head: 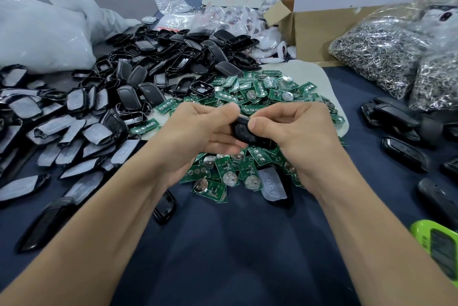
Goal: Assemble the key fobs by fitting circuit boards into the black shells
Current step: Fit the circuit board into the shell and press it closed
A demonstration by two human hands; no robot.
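Both hands hold one black key fob above the middle of the table. My left hand grips its left end, and my right hand pinches it from the right with the thumb on top. The fob's button face points up. Under the hands spreads a pile of green circuit boards with round coin cells. A heap of empty black shells lies to the left and behind, and shell halves with grey rubber pads lie further left.
Finished black fobs lie at the right. Bags of metal key rings and a cardboard box stand at the back right. White plastic bags fill the back left. A green object sits at the right edge.
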